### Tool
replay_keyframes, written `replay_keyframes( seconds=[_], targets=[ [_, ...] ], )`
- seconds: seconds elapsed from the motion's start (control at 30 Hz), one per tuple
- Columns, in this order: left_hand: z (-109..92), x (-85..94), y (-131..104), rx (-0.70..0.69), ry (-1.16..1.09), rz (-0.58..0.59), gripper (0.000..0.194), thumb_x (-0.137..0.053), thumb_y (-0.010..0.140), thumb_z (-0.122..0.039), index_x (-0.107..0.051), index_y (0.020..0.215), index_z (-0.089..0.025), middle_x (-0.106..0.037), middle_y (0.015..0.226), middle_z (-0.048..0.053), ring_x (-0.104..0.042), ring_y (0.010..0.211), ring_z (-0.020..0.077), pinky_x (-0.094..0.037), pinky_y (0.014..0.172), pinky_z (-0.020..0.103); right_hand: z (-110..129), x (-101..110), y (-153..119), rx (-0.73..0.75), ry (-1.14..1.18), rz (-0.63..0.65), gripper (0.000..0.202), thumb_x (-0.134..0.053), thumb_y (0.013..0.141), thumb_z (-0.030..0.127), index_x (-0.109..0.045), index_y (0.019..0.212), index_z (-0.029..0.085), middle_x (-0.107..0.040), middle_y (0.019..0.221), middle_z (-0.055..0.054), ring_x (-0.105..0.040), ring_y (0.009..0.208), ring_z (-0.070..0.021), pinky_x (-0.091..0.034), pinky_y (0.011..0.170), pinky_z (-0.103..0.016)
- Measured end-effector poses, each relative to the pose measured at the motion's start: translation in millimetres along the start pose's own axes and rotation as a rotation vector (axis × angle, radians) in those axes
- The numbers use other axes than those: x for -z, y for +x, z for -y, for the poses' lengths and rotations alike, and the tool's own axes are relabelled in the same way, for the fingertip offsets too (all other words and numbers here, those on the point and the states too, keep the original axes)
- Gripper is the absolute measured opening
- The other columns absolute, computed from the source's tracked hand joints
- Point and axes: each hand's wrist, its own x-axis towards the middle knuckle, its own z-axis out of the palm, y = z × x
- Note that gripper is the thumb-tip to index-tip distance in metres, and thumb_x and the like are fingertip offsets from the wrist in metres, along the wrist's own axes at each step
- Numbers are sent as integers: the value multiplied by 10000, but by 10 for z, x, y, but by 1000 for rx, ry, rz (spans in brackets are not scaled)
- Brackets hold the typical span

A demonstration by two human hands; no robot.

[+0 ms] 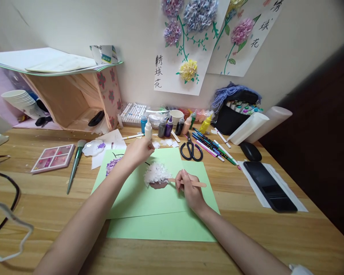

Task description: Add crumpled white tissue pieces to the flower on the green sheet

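Note:
My right hand (190, 189) is closed around a wooden craft stick (199, 184). The stick's tip touches the edge of a white crumpled-paper flower (157, 172). A bare brownish-grey patch (159, 185) shows at the flower's lower edge. The flower sits on a light green paper sheet (132, 198). My left hand (139, 154) hovers over the sheet's upper part with its fingertips pinched; what they hold, if anything, I cannot make out. Just beyond it stands a white paint bottle (148, 130), and white paper scraps (168, 142) lie nearby. A purple flower (112, 166) is partly covered by my left forearm.
Several paint bottles (168, 126) line the back, beside black-handled scissors (191, 149) and a pile of pens (210, 145). At right lie a phone (269, 185) and a black mouse (250, 151). A brush (76, 166) and a pink palette (53, 157) lie left.

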Motion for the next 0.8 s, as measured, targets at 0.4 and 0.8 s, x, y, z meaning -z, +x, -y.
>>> replay_keyframes(
  seconds=[0.4,0.8],
  targets=[
    [-14,5,-5,-26,-8,14,169,-538,753,-213,-705,778,-204,-715,920,58,-628,833,215,-465,721,295,-12,-7,23,-22,-45,11,505,-299,944,487,-448,559,197,-447,477,22,-404,488,-119,-350,525,-241],
    [-22,17,-15,-8,-23,27,155,-546,756,-212,-701,770,-206,-715,902,43,-630,845,216,-459,721,288,13,-8,13,11,-49,37,505,-318,939,480,-476,556,192,-455,492,21,-401,491,-113,-356,501,-230]
  ],
)
